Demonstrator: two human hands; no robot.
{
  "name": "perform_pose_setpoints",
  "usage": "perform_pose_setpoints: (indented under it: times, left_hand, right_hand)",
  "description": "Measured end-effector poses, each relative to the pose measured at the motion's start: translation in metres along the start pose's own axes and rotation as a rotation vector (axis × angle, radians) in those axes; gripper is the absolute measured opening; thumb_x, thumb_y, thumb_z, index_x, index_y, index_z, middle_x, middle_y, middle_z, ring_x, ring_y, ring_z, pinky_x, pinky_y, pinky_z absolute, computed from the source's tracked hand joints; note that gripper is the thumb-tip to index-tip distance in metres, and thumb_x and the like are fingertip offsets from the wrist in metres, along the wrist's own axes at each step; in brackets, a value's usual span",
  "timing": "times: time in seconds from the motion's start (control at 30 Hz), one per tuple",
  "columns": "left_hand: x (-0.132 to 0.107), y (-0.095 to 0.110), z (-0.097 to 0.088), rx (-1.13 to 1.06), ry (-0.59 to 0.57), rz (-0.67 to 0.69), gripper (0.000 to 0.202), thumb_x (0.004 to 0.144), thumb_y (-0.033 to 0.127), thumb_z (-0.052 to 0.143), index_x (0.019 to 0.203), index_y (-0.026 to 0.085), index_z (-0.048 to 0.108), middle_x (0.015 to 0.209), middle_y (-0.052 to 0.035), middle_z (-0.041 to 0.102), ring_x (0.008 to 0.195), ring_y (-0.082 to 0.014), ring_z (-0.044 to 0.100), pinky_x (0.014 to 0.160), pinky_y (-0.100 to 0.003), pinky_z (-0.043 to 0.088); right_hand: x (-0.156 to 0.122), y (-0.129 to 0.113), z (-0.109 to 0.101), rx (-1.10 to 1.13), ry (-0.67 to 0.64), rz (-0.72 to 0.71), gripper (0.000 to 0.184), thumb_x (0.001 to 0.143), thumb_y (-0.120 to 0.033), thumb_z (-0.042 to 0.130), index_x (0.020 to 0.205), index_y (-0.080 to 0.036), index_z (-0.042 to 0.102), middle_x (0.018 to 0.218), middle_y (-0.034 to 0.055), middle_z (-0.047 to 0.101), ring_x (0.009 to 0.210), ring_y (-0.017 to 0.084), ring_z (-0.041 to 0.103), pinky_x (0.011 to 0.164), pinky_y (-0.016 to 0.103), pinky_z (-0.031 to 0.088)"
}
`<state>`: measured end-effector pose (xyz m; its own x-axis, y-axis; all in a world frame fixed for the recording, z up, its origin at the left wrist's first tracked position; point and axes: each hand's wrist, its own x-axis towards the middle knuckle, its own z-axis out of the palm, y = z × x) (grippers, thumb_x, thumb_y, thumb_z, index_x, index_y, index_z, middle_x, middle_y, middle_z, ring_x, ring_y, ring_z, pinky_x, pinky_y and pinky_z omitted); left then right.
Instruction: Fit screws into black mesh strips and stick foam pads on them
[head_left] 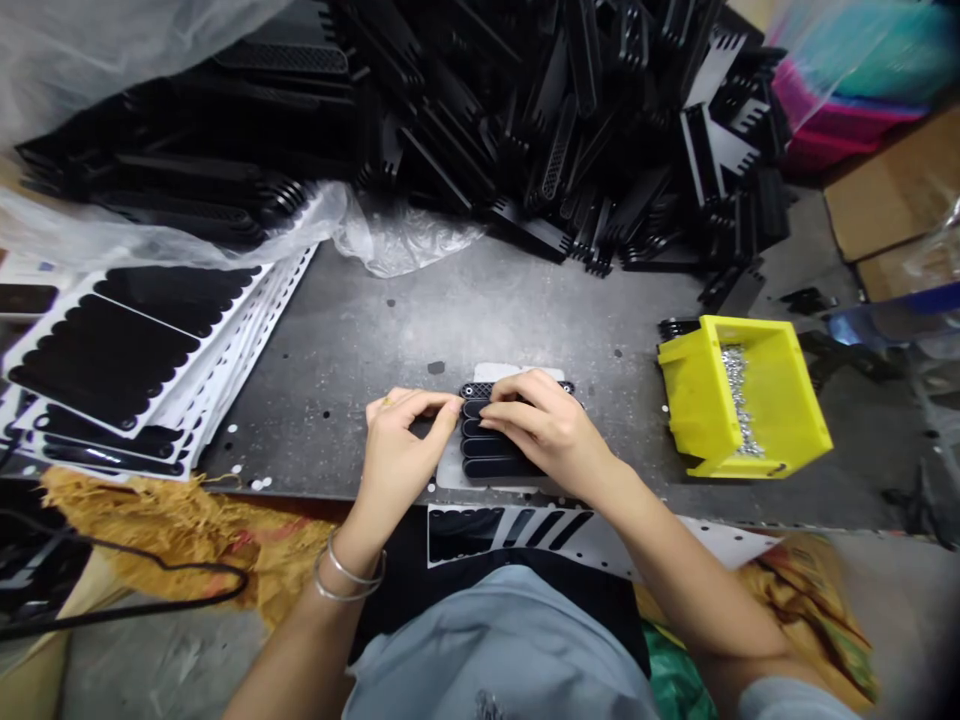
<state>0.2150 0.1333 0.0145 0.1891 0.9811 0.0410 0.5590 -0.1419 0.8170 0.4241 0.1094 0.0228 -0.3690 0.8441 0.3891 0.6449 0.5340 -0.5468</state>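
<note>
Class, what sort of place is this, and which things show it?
Probably an assembly workshop: a heap of black plastic parts, a yellow bin of small metal pieces and a stack of black sticker sheets.

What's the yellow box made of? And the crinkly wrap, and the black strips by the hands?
Yellow box: probably hard plastic, smooth and evenly coloured. Crinkly wrap: likely thin plastic, shiny and see-through. Black strips: maybe plastic, smooth-looking and dark, but metal is possible.

Both forearms (690, 570) are angled inward; the thumb and forefinger of the left hand (401, 432) are pinched together, while the right hand (553, 422) is arched, fingers curled downward.
</note>
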Motion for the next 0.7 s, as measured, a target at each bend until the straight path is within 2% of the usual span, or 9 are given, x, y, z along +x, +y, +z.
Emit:
perform_pose_setpoints:
  times: [0.33, 0.43, 0.5, 0.6, 0.7]
  left_hand:
    - [0.005, 0.0, 0.005, -0.024, -0.017, -0.052, 0.016, 0.089, 0.034, 0.069, 0.078, 0.027, 0.077, 0.08, 0.0021, 0.077, 0.082, -0.02, 0.067, 0.097, -0.043, 0.042]
    - [0.006, 0.002, 0.006, -0.023, -0.023, -0.074, 0.016, 0.087, 0.035, 0.072, 0.074, 0.026, 0.075, 0.077, 0.0019, 0.076, 0.08, -0.0199, 0.065, 0.095, -0.043, 0.042]
    - [0.007, 0.002, 0.006, -0.022, -0.027, -0.074, 0.017, 0.086, 0.035, 0.071, 0.073, 0.026, 0.074, 0.077, 0.002, 0.075, 0.079, -0.0199, 0.065, 0.095, -0.043, 0.042]
    - [0.007, 0.0, 0.005, -0.028, -0.027, -0.059, 0.019, 0.086, 0.036, 0.07, 0.071, 0.026, 0.073, 0.075, 0.0019, 0.074, 0.078, -0.0199, 0.065, 0.095, -0.043, 0.042]
    - [0.007, -0.003, 0.006, -0.038, -0.019, -0.054, 0.019, 0.086, 0.037, 0.069, 0.071, 0.026, 0.073, 0.075, 0.0013, 0.074, 0.077, -0.0202, 0.065, 0.091, -0.042, 0.044]
  right_hand:
    - [0.004, -0.001, 0.0, 0.01, -0.039, 0.018, 0.016, 0.104, -0.022, 0.059, 0.102, -0.019, 0.075, 0.101, 0.0091, 0.071, 0.093, 0.021, 0.061, 0.083, 0.037, 0.055]
    - [-0.002, -0.002, -0.013, -0.007, -0.054, 0.032, 0.016, 0.103, -0.025, 0.061, 0.102, -0.018, 0.075, 0.104, 0.0104, 0.072, 0.097, 0.022, 0.063, 0.086, 0.038, 0.055]
    - [-0.011, 0.0, -0.03, 0.0, -0.047, 0.126, 0.016, 0.101, -0.028, 0.064, 0.106, -0.018, 0.075, 0.106, 0.0103, 0.072, 0.098, 0.022, 0.065, 0.088, 0.039, 0.056]
    - [-0.027, 0.01, -0.051, 0.085, -0.02, 0.334, 0.014, 0.099, -0.028, 0.068, 0.109, -0.02, 0.075, 0.1, 0.006, 0.072, 0.085, 0.017, 0.067, 0.077, 0.033, 0.056]
    - [-0.036, 0.021, -0.054, 0.169, 0.044, 0.409, 0.009, 0.098, -0.024, 0.069, 0.1, -0.022, 0.077, 0.093, 0.0032, 0.074, 0.076, 0.015, 0.066, 0.066, 0.029, 0.052]
